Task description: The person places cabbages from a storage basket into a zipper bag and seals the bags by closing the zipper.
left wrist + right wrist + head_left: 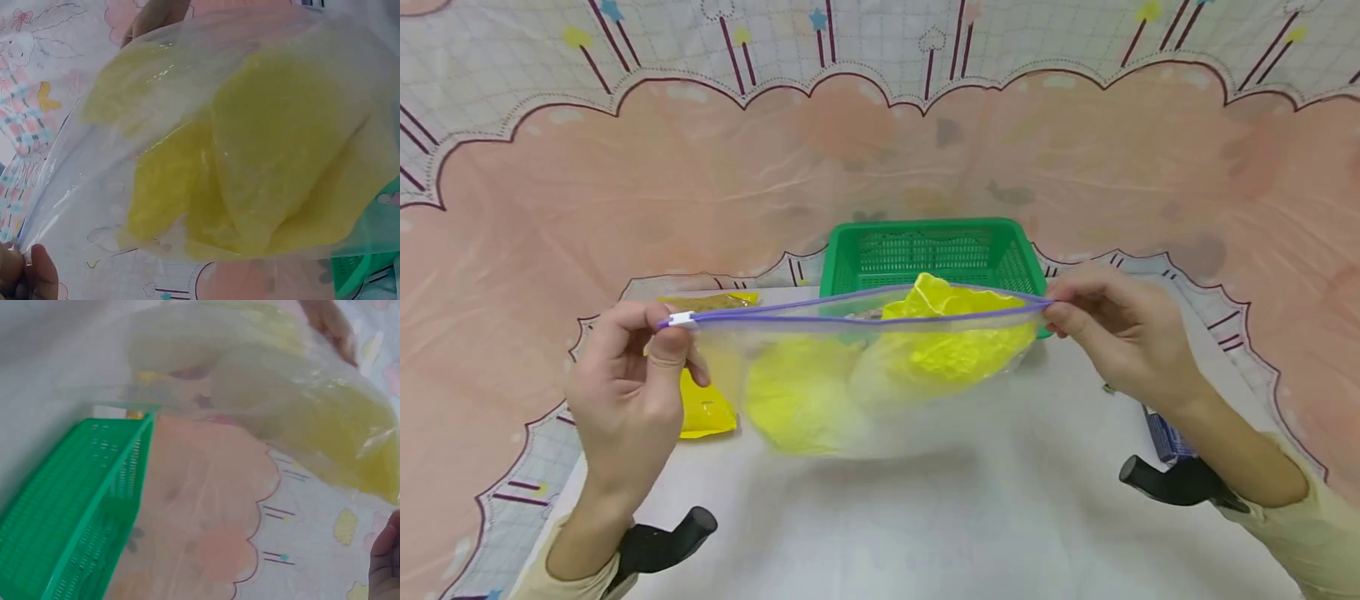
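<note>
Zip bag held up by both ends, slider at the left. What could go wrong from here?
1. The zip bag hangs off the table, held only by pinches at its two top corners: left hand at the white slider, right hand at the far end. A slip may drop it.
2. A yellow packet pokes up through the purple zip line; it will likely jam the slider.
3. The green basket stands right behind; a swing could knock it.

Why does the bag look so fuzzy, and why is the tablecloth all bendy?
Head view: wide lens curves the tablecloth edges; the zip bag is slightly blurred. Left wrist view: bag too close, soft, small glare spots. Right wrist view: hazy, green basket blurred too.
</note>
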Demonstrator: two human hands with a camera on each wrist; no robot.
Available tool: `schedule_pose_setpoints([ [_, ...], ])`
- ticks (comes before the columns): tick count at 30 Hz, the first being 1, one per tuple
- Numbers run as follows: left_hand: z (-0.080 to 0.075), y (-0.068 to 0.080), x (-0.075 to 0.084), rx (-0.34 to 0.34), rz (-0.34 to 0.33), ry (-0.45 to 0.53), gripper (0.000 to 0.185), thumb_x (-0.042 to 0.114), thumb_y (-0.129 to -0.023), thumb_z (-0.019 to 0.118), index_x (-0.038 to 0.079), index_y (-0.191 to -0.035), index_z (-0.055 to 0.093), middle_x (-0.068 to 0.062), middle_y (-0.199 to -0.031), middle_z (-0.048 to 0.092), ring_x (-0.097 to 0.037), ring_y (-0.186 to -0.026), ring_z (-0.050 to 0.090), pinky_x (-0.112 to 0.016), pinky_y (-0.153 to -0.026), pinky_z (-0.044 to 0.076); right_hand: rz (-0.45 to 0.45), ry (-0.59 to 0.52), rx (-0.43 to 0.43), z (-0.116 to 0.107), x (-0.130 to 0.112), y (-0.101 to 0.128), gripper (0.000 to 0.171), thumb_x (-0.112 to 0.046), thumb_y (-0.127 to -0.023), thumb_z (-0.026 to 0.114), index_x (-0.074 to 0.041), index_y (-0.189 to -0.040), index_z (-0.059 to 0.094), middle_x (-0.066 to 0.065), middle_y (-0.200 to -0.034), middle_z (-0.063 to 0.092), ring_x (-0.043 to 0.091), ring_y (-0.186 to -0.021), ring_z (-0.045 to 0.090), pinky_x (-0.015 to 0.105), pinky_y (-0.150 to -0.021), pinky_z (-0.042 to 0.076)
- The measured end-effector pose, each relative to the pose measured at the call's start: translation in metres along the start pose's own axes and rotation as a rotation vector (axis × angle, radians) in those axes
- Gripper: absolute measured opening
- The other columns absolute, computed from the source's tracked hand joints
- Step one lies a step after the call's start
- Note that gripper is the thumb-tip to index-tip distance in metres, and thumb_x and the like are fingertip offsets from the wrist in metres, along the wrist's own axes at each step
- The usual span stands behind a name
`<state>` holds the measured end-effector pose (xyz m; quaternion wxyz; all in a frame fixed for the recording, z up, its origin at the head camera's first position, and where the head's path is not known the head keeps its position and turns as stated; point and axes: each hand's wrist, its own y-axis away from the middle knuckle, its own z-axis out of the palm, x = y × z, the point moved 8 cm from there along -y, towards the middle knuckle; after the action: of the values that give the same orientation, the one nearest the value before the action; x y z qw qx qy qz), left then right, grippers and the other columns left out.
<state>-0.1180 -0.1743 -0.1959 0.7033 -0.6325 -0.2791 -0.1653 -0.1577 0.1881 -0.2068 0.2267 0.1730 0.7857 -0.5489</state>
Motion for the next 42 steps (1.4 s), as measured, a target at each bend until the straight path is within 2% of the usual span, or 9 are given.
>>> schedule_pose_setpoints([
  [9, 0.004, 0.013, -0.007, -0.034, -0.064, -0.059, 0.027, -0.006, -0.088, 0.063, -0.026, -0.091, 0.044, 0.001, -0.088, 0.056, -0.007, -0.059, 0.052, -0.012, -0.053, 0.049, 0.073, 0.134, -0.005, -0.007, -0.002, 0.004, 0.02, -0.007, -0.089, 0.067, 0.012, -0.092, 0.061, -0.008, -0.092, 0.064, 0.005, -0.072, 0.056, 0.01, -0.061, 0.049],
  [17, 0.009, 0.015, -0.001, -0.049, -0.042, 0.03, 0.029, -0.006, -0.089, 0.062, -0.027, -0.09, 0.043, -0.003, -0.091, 0.056, -0.009, -0.064, 0.054, -0.013, -0.06, 0.051, 0.155, 0.134, -0.009, -0.009, 0.005, 0.009, 0.01, 0.009, -0.086, 0.064, 0.011, -0.095, 0.061, -0.006, -0.094, 0.065, 0.006, -0.075, 0.059, 0.01, -0.067, 0.052],
  [21, 0.016, 0.013, 0.004, -0.07, -0.019, 0.06, 0.029, -0.005, -0.088, 0.063, -0.026, -0.089, 0.043, -0.004, -0.091, 0.056, -0.01, -0.069, 0.053, -0.013, -0.062, 0.051, 0.228, 0.121, -0.007, -0.009, 0.015, 0.013, 0.016, 0.019, -0.083, 0.061, 0.011, -0.096, 0.06, -0.004, -0.095, 0.066, 0.007, -0.077, 0.062, 0.011, -0.07, 0.054],
  [25, 0.025, 0.008, 0.006, -0.127, -0.02, -0.028, 0.023, -0.005, -0.088, 0.063, -0.022, -0.089, 0.048, -0.002, -0.09, 0.055, -0.01, -0.072, 0.051, -0.013, -0.064, 0.051, 0.275, 0.216, -0.029, -0.009, 0.024, 0.017, 0.015, 0.016, -0.086, 0.06, 0.008, -0.099, 0.059, -0.01, -0.097, 0.062, 0.003, -0.078, 0.063, 0.011, -0.072, 0.054],
  [30, 0.033, 0.008, 0.008, -0.184, -0.029, -0.153, 0.015, -0.004, -0.089, 0.064, -0.016, -0.09, 0.055, 0.001, -0.088, 0.055, -0.007, -0.072, 0.052, -0.012, -0.069, 0.053, 0.344, 0.249, -0.056, -0.009, 0.039, 0.025, 0.012, 0.011, -0.089, 0.059, 0.006, -0.1, 0.058, -0.014, -0.097, 0.059, 0.003, -0.079, 0.061, 0.011, -0.073, 0.054],
  [33, 0.039, 0.008, 0.009, -0.212, -0.027, -0.172, 0.013, -0.003, -0.089, 0.063, -0.014, -0.09, 0.057, -0.002, -0.086, 0.056, -0.007, -0.073, 0.053, -0.012, -0.071, 0.053, 0.395, 0.26, -0.067, -0.007, 0.052, 0.032, 0.01, 0.008, -0.091, 0.059, 0.005, -0.101, 0.059, -0.014, -0.097, 0.058, 0.003, -0.08, 0.06, 0.009, -0.075, 0.053],
  [37, 0.047, 0.005, 0.011, -0.251, -0.008, -0.162, 0.009, -0.005, -0.089, 0.063, -0.011, -0.088, 0.057, -0.006, -0.083, 0.055, -0.007, -0.073, 0.053, -0.012, -0.07, 0.053, 0.462, 0.274, -0.084, 0.0, 0.07, 0.038, 0.011, 0.005, -0.093, 0.059, 0.003, -0.104, 0.06, -0.004, -0.098, 0.061, 0.001, -0.088, 0.059, 0.007, -0.083, 0.05],
  [39, 0.05, 0.004, 0.011, -0.266, 0.0, -0.179, 0.007, -0.005, -0.089, 0.063, -0.009, -0.087, 0.058, -0.007, -0.082, 0.055, -0.007, -0.072, 0.052, -0.012, -0.07, 0.053, 0.442, 0.299, -0.093, 0.007, 0.075, 0.038, 0.016, 0.005, -0.092, 0.059, 0.002, -0.107, 0.061, 0.003, -0.102, 0.063, -0.003, -0.092, 0.057, 0.005, -0.086, 0.048],
  [42, 0.054, 0.003, 0.011, -0.281, 0.001, -0.228, 0.005, -0.005, -0.089, 0.063, -0.007, -0.087, 0.059, -0.007, -0.08, 0.055, -0.005, -0.071, 0.051, -0.01, -0.07, 0.052, 0.288, 0.333, -0.079, 0.018, 0.066, 0.031, 0.024, 0.007, -0.088, 0.063, 0.003, -0.112, 0.061, 0.012, -0.106, 0.065, 0.0, -0.099, 0.057, 0.006, -0.089, 0.046],
])
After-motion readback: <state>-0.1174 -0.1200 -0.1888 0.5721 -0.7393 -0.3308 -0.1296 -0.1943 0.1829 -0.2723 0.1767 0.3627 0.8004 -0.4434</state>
